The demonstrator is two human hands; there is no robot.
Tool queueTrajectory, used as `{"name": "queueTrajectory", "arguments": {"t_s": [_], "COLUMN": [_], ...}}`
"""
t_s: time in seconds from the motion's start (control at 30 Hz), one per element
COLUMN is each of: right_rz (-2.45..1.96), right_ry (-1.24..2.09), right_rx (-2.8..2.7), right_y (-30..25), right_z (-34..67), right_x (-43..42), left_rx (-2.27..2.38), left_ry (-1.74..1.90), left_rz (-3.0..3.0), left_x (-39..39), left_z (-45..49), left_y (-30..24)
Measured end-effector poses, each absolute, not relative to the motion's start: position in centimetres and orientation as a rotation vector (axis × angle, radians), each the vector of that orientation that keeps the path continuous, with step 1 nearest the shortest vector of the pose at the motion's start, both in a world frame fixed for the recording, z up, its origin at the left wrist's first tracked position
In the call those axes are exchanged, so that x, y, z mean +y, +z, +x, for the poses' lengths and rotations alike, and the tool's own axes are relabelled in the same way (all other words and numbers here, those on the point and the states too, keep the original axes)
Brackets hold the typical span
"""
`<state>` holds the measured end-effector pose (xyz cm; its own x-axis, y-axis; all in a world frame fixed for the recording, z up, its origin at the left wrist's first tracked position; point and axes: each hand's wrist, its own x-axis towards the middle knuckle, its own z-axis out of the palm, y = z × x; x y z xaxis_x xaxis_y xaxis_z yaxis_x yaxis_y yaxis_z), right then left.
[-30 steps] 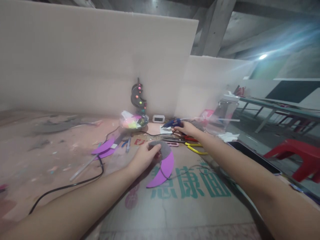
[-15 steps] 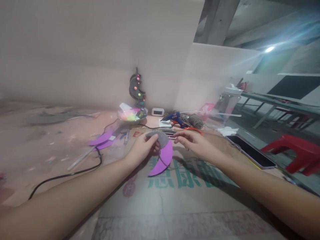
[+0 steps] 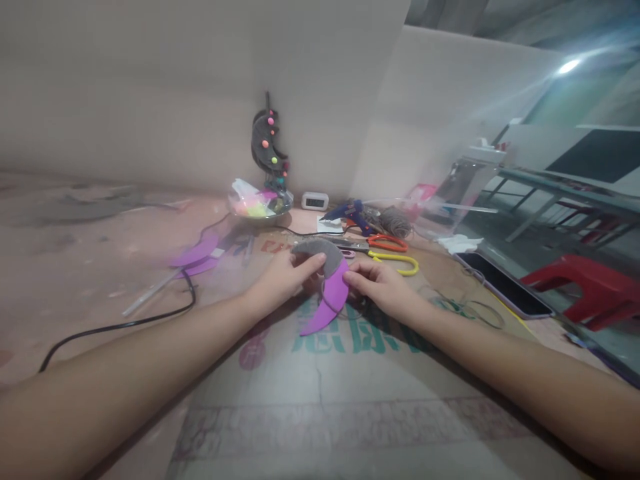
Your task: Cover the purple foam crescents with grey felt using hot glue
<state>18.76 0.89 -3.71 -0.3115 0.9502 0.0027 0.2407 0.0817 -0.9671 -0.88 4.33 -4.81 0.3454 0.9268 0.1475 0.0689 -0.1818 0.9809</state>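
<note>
A crescent-shaped cutout point(image 3: 333, 297) is held above the cardboard, purple on its lower part and covered with grey yarn on its upper part. My left hand point(image 3: 295, 273) grips the grey upper end, thumb on top. At the crescent's right edge, where grey meets purple, my right hand point(image 3: 373, 280) pinches with thumb and fingers. A thin grey strand point(image 3: 345, 317) crosses the purple part and runs toward the right hand; its hold on the strand is hidden. Just behind the hands lie orange-handled scissors point(image 3: 387, 243) and yellow-handled scissors point(image 3: 407, 263).
Behind stand a blue glue gun point(image 3: 353, 215), a ball of grey yarn point(image 3: 395, 222), a small white clock point(image 3: 315, 201) and a clear bowl point(image 3: 260, 217) near a dark moon ornament point(image 3: 265, 143). Purple crescents point(image 3: 197, 257) lie left, by a black cable point(image 3: 125, 325). A phone point(image 3: 505, 283) lies right.
My right hand has come in from the right and now meets the crescent's edge. The left hand keeps its grip. The view has tilted slightly, and the yellow scissor handle now shows.
</note>
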Motion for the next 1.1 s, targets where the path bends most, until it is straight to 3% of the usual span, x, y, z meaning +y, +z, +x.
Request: {"name": "queueTrajectory", "arguments": {"t_s": [0.2,0.53,0.8,1.1], "right_rz": [-1.198,-1.424,-1.306,-1.284], "right_ry": [1.107,1.55,0.396,0.218], "right_rx": [-1.917,-1.889,-2.216,-2.119], "right_y": [-2.8,-1.9,-2.1,-2.2], "right_z": [18.8,19.4,19.6,20.2], "right_x": [0.5,-0.5,-0.4,0.4], "left_rx": [1.051,1.04,1.134,1.157], "left_ry": [1.124,1.195,1.14,1.05], "left_rz": [1.673,1.696,1.734,1.73], "left_x": [4.4,4.5,4.6,4.2], "left_z": [-1.1,-1.3,-1.2,-1.2], "left_y": [-4.7,-4.8,-4.7,-4.6]}}
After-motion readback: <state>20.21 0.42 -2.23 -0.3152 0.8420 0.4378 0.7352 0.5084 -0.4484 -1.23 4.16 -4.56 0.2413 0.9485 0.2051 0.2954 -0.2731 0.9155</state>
